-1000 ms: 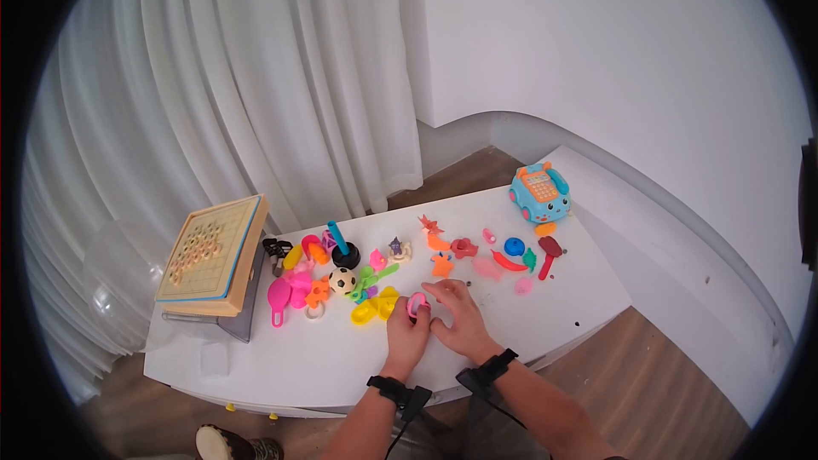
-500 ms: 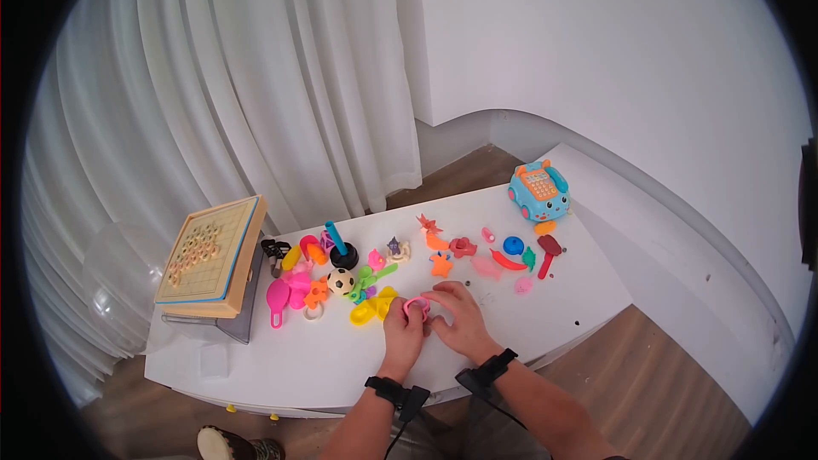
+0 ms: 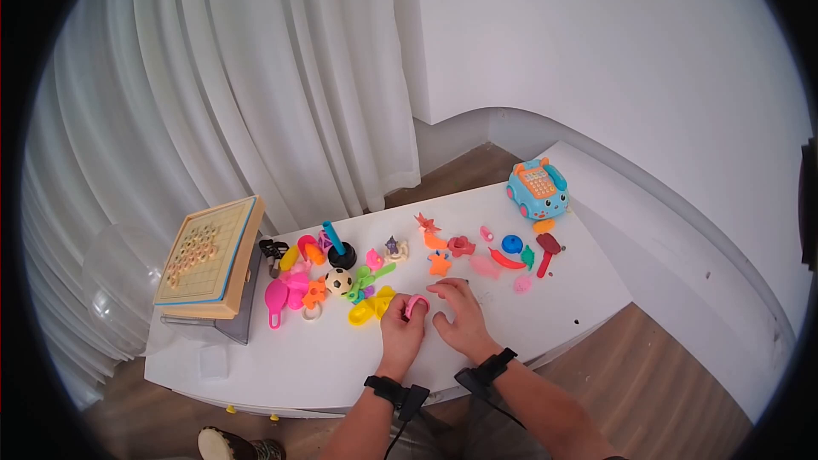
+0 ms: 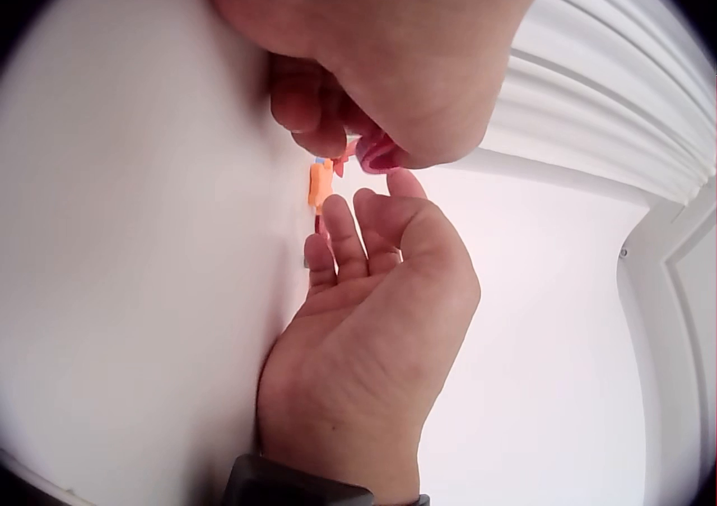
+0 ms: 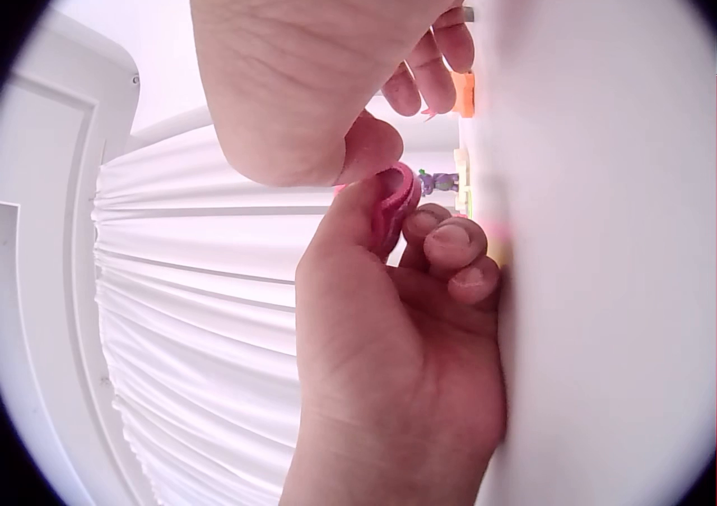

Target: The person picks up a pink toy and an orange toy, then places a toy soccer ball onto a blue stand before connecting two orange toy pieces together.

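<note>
My left hand (image 3: 403, 330) pinches a small pink ring-shaped toy piece (image 3: 415, 304) between thumb and fingers, just above the white table. The right wrist view shows the pink piece (image 5: 392, 209) as a hollow band with a raised rim; the left thumb lies along it while the other left fingers curl below. Beside it is my right hand (image 3: 461, 321), its fingers loosely bent and holding nothing. From the left wrist view, the right hand (image 4: 375, 304) has its palm and separated fingers facing the left hand, which partly hides the pink piece.
Yellow toy molds (image 3: 362, 313) lie just left of my hands. Behind them sit a toy soccer ball (image 3: 339, 280) and green pieces (image 3: 365, 279). A wooden game board (image 3: 200, 264) stands at left, a blue toy telephone (image 3: 539, 192) at back right, a red mallet-like toy (image 3: 547, 255) nearer.
The right thumb and fingers have drawn slightly away from the pink piece. The left hand keeps its hold, and the pink piece has turned a little in its fingers.
</note>
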